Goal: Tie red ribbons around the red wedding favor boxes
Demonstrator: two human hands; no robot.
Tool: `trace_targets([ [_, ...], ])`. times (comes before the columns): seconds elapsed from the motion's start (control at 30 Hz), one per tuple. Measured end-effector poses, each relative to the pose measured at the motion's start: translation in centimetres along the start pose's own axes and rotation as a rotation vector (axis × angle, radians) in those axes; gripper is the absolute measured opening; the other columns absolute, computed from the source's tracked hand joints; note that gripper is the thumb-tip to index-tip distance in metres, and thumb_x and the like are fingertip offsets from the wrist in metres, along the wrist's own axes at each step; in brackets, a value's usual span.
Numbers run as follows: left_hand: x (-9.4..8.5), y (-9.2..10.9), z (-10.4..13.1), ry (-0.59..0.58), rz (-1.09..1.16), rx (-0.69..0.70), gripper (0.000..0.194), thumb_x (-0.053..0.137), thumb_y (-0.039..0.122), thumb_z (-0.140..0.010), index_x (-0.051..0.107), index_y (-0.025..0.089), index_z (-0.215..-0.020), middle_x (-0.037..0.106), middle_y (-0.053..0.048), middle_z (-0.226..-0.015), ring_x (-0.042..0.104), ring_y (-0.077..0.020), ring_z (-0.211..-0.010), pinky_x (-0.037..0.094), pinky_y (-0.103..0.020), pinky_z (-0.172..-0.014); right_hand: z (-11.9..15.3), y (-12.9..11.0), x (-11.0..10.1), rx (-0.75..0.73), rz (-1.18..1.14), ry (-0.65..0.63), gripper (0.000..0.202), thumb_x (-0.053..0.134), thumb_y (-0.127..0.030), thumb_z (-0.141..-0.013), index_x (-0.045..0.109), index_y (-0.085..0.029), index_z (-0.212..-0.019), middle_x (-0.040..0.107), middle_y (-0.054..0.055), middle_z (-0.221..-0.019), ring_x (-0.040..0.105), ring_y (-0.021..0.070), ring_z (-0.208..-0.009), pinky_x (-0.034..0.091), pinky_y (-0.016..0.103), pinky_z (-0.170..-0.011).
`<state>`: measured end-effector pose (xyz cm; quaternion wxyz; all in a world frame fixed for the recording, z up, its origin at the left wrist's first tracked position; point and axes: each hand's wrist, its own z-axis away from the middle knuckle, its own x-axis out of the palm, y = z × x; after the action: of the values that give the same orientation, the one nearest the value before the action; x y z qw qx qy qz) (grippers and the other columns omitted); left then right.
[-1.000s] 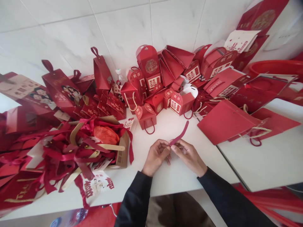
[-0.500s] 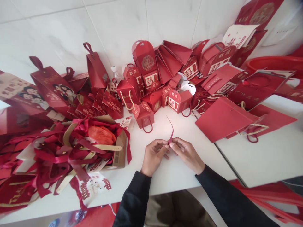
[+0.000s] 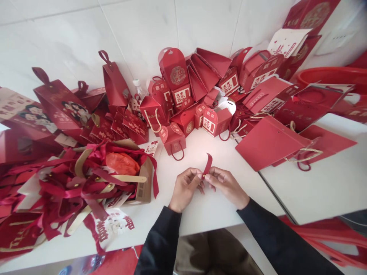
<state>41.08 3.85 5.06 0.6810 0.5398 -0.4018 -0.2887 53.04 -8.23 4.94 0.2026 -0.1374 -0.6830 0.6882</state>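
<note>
A short dark-red strap (image 3: 208,163) with a small gold-coloured stud at its lower end rises between my two hands, its free end curling upward. My left hand (image 3: 187,188) pinches the strap's lower end with thumb and forefinger. From the other side, my right hand (image 3: 226,186) grips the same end, close to the stud. Both hands are just above the white table (image 3: 218,219). Beyond them stands a small red gift box (image 3: 174,140) with a cord handle, and a box (image 3: 216,120) with a white-and-red label is behind it to the right.
To the left, a cardboard box (image 3: 145,183) overflows with red ribbons and straps, some beige. A printed card (image 3: 116,225) lies before it. Red boxes and bags line the tiled wall (image 3: 143,30). Flat red bags (image 3: 272,143) lie right, across a table seam; a red basin (image 3: 332,74) stands behind.
The strap has turned between my fingers: its edge faced me before, and now its broad side and the stud show. My hands have stayed nearly in place.
</note>
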Motion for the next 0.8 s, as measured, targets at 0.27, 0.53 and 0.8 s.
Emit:
trace_targets([
  [0.27, -0.6, 0.6, 0.2, -0.183, 0.021, -0.025, 0.038, 0.075, 0.051, -0.088, 0.061, 0.016, -0.088, 0.063, -0.001, -0.069, 0.060, -0.0122, -0.058, 0.055, -0.024, -0.052, 0.2, 1.2, 0.0, 0.073, -0.209, -0.061, 0.047, 0.077, -0.062, -0.084, 0.062, -0.018, -0.080, 0.062, 0.001, -0.067, 0.054, 0.0128, -0.053, 0.044, 0.025, -0.047],
  [0.53, -0.8, 0.6, -0.1, -0.238, -0.075, -0.048, 0.033, 0.073, 0.048, -0.090, 0.065, 0.016, -0.085, 0.064, -0.002, -0.070, 0.060, -0.0139, -0.061, 0.055, -0.026, -0.055, 0.8, 1.0, 0.1, 0.025, -0.264, -0.063, 0.052, 0.078, -0.066, -0.082, 0.060, -0.017, -0.085, 0.065, 0.003, -0.077, 0.059, 0.0137, -0.060, 0.048, 0.025, -0.049],
  [0.8, 1.0, 0.4, 0.1, -0.220, -0.229, -0.035, 0.035, 0.073, 0.051, -0.089, 0.067, 0.017, -0.085, 0.064, -0.001, -0.069, 0.059, -0.0134, -0.061, 0.052, -0.026, -0.060, 3.3, 0.5, -1.0, -0.070, -0.222, 0.017, 0.047, 0.078, -0.061, -0.085, 0.062, -0.017, -0.086, 0.059, 0.000, -0.070, 0.054, 0.0132, -0.059, 0.047, 0.025, -0.054],
])
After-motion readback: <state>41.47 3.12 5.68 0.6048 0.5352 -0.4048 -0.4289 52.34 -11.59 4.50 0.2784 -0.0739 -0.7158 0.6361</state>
